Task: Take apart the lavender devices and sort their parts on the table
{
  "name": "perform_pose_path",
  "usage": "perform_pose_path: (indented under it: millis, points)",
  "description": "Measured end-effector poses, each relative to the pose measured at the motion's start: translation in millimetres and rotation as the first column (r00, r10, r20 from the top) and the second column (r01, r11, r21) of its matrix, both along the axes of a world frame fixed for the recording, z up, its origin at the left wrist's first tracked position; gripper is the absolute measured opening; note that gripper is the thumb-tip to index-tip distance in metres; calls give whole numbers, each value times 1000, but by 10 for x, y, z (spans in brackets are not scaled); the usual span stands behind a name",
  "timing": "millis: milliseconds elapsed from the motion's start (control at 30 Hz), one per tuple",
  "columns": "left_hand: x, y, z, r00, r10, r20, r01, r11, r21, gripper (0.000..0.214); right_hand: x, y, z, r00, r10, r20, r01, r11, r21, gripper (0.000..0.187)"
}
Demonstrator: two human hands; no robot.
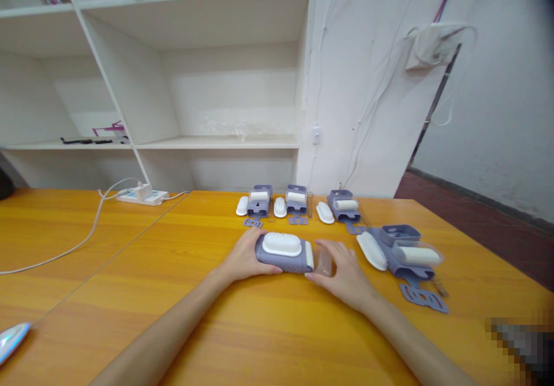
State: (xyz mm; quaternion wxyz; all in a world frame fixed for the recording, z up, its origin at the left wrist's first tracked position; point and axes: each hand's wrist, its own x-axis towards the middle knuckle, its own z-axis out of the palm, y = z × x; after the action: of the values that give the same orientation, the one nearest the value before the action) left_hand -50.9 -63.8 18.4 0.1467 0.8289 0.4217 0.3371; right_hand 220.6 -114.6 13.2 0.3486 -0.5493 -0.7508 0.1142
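A grey-purple brush body (288, 265) with a white bristle pad (282, 244) on top lies in front of me on the table. My left hand (242, 258) is wrapped round its left end, thumb along the front side. A white roller (309, 255) shows at the body's right end. Just right of that end, my right hand (346, 273) grips a clear plastic cover (324, 261) between thumb and fingers. From here I cannot tell whether the cover touches the body.
Several sets of matching parts, such as a grey-purple housing (402, 235), a white bristle pad (372, 251) and a slotted plate (424, 298), lie behind and right on the wooden table (130, 299). A power strip (145, 197) with white cables sits at back left, before white shelving (194, 142).
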Motion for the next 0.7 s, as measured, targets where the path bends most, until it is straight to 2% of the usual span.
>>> perform_pose_path:
  millis: [67, 200, 267, 400, 467, 533, 600, 700]
  points:
    - [-34, 27, -15, 1000, 18, 1, -18, 1000, 4, 79, -5, 31, -59, 999, -35, -10, 35, 999, 27, 57]
    - [-124, 47, -30, 999, 45, 4, -45, 999, 7, 81, 23, 92, -130, 993, -5, -121, 5, 1000, -1, 49]
    - [-156, 39, -27, 998, 55, 4, -55, 998, -1, 83, 50, 128, -155, 987, -47, -153, 47, 999, -3, 46]
    - [-161, 7, -8, 1000, 18, -14, -18, 1000, -1, 80, 74, 179, -209, 986, -137, -92, 137, 991, -11, 38]
    - [-148, -10, 4, 1000, -3, -19, 3, 1000, 9, 79, 66, 165, -214, 990, -139, -20, 140, 988, 71, 36]
    - [-137, -28, 16, 999, -19, -26, 19, 1000, 18, 79, 48, 113, -177, 990, -121, 74, 105, 975, 194, 39]
    - [-136, -52, 30, 998, -49, -48, 50, 998, 27, 80, 19, 30, -96, 980, -60, 191, 4, 960, 281, 41]
    - [-161, -104, 61, 988, -112, -104, 116, 993, 33, 81, -45, -109, 64, 935, 81, 345, -185, 941, 282, 41]
